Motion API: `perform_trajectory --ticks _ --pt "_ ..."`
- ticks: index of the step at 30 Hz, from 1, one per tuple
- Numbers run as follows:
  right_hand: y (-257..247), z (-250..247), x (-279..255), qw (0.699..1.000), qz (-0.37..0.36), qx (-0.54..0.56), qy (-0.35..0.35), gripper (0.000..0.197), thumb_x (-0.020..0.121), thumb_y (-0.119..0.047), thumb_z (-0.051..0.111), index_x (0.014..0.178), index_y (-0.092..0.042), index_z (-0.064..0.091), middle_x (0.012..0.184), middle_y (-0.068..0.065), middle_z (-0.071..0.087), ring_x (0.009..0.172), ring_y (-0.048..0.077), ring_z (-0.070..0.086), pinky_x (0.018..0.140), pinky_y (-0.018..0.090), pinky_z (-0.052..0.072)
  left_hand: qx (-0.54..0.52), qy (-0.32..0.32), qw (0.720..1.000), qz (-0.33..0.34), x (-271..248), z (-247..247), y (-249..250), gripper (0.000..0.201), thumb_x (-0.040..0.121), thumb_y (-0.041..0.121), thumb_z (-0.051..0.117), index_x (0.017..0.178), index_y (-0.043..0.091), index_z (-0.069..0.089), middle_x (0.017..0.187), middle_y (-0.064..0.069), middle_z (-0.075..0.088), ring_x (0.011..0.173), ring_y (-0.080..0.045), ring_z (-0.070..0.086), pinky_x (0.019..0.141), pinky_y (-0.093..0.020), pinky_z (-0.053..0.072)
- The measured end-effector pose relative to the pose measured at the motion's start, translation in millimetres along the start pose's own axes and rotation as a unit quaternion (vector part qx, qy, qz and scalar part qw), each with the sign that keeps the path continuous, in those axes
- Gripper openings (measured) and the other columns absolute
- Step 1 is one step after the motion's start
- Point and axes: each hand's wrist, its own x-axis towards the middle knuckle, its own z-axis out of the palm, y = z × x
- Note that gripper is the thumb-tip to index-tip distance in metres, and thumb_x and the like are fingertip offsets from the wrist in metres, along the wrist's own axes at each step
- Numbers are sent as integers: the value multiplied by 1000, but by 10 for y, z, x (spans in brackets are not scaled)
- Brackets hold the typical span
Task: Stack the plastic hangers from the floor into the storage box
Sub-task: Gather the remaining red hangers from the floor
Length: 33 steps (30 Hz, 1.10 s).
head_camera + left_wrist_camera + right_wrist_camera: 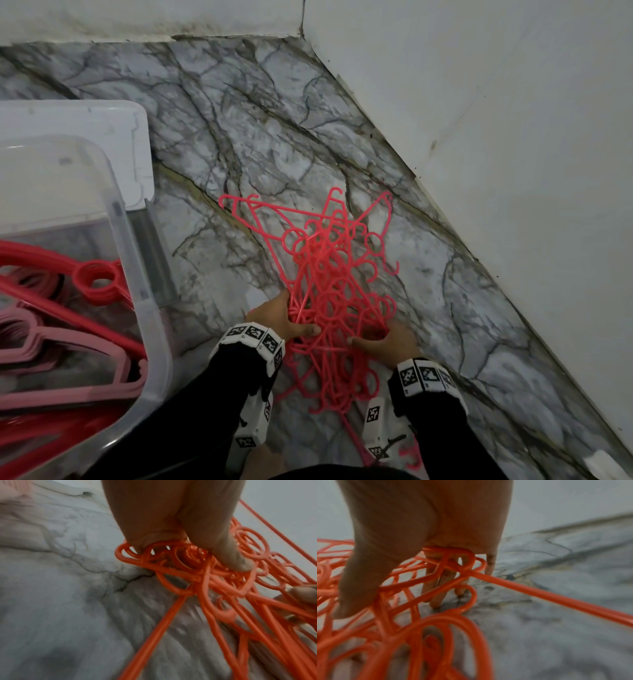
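Observation:
A tangled pile of red plastic hangers (329,274) lies on the marble floor (239,137) in front of me. My left hand (298,315) grips the pile's near left side, fingers curled into the loops and thumb (236,561) on top of the hangers (197,577). My right hand (373,337) holds the near right side. Its fingers (440,592) reach down through the hangers (436,622) to the floor, and the thumb (351,595) presses from the other side. The clear storage box (147,308) at the left holds stacked red and pink hangers (68,342).
White walls (513,137) meet in a corner behind and run along the right of the pile. The box's clear lid (113,116) lies behind the box. A stray red hanger piece (412,455) and a white scrap (603,462) lie near my right forearm.

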Motion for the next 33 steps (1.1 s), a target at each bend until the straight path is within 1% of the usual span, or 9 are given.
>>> perform_trajectory --ticks 3,6,10,13,18,23,26,29,33 --pt "-92 74 31 996 -8 -87 -18 82 49 -69 77 117 -26 60 110 -4 68 106 19 63 95 34 48 24 -22 999 19 27 33 62 75 59 66 74 122 31 51 112 6 67 103 -17 63 95 -36 49" --pt "-182 204 97 997 -20 -58 -47 88 51 -49 85 125 -17 51 118 5 65 109 22 62 95 36 49 14 -10 999 34 45 133 122 59 55 65 63 102 29 60 99 3 68 93 -18 65 88 -35 52" --pt "-171 270 167 998 -26 4 -58 79 53 -30 90 122 -14 56 115 6 66 104 22 63 93 34 50 19 -5 1000 18 71 198 107 63 58 56 63 115 29 56 107 2 63 99 -20 62 91 -32 49" --pt "-140 275 171 996 -35 38 -68 58 55 -26 90 107 -15 67 103 6 72 88 17 66 78 26 51 8 -5 1000 9 96 209 142 57 72 50 65 124 29 53 110 2 63 103 -20 60 85 -23 41" --pt "-126 282 175 991 -49 117 -37 67 52 -19 92 111 -15 61 100 0 69 87 12 64 76 22 48 -4 63 998 6 88 237 249 53 72 54 66 118 27 60 121 -8 53 111 -28 56 94 -33 45" --pt "-179 233 147 990 -78 106 -58 76 51 -18 92 119 -15 57 113 3 66 104 19 63 93 35 51 -102 20 995 2 111 190 250 58 56 64 78 103 33 61 87 19 63 82 -5 60 74 -17 46" --pt "-227 237 108 991 -98 78 -52 80 55 -21 90 125 -15 53 114 -1 64 111 19 60 91 28 48 -121 17 992 -3 142 184 187 79 55 63 82 119 23 57 107 7 68 100 -16 64 91 -31 50" --pt "-271 231 42 994 -99 38 -38 83 59 -28 87 132 -15 48 125 3 60 117 21 56 99 36 47 -114 58 991 -22 138 161 141 98 48 66 83 125 18 44 112 6 62 103 -19 62 91 -32 49" --pt "-290 196 -71 991 -128 15 -23 72 61 -33 87 124 -16 57 117 1 65 107 16 61 93 32 50 -91 -7 995 34 140 96 129 67 55 68 78 107 28 65 100 6 71 95 -15 66 90 -36 52"
